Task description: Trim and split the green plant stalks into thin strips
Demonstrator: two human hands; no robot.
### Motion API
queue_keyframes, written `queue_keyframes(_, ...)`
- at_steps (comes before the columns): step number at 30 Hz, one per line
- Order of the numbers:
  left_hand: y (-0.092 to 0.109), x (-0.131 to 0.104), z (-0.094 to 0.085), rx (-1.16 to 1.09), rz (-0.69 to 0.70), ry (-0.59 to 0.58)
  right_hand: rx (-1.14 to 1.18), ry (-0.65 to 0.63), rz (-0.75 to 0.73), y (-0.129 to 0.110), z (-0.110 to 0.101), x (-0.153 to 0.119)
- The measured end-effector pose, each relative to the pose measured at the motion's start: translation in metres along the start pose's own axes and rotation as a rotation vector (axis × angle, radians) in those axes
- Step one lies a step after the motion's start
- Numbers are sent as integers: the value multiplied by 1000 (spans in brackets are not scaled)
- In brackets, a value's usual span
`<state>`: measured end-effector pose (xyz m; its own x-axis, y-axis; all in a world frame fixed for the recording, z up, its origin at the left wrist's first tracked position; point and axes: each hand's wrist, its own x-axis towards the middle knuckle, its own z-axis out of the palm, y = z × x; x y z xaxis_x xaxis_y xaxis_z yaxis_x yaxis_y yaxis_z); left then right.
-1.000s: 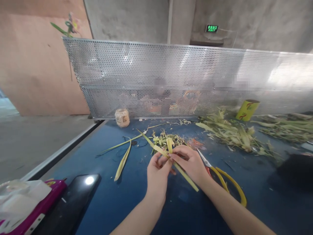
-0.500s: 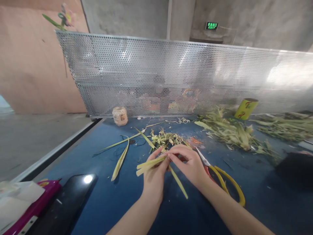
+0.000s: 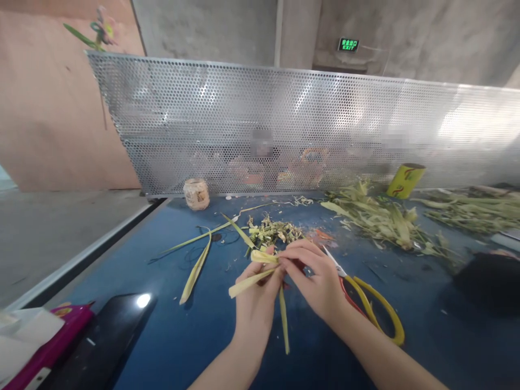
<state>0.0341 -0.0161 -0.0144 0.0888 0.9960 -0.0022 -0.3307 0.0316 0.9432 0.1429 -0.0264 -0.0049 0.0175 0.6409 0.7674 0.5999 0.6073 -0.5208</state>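
Note:
My left hand [image 3: 257, 295] is closed, pinching pale yellow-green leaf strips [image 3: 248, 283] between thumb and fingers. One strip bends back in a small loop [image 3: 263, 257] above the thumb. Another narrow strip [image 3: 284, 319] hangs down between the hands. At the same spot my right hand [image 3: 314, 271] pinches the strips with thumb and forefinger; the fingertips partly cover the crossing point. Scissors [image 3: 390, 311] with yellow and red handles lie beside and partly behind my right wrist. A heap of cut leaf scraps [image 3: 274, 232] lies just beyond the fingers.
Loose leaf strips [image 3: 197, 265] lie on the blue table [image 3: 162, 336] at left. Further back are a wrapped jar [image 3: 196, 194], a big leaf pile [image 3: 377, 216] and a yellow-green container [image 3: 405, 181]. A perforated metal screen [image 3: 227, 108] borders the back. A black phone [image 3: 109, 330] lies front left.
One strip end has folded from pointing left into a loop over my left thumb. The hanging strip has swung left and now points nearly straight down.

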Motion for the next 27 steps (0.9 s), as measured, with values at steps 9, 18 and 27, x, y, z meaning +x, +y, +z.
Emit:
queue_keyframes(9, 3, -3, 4, -103, -71, 15, 189, -32, 254, 5, 2, -4)
queue_keyframes(18, 2, -4, 5, -78, -121, 76, 136, -43, 160, 6, 3, -3)
queue_keyframes(27, -1, -2, 4, -120, -78, 17, 197, -57, 371, 2, 1, -3)
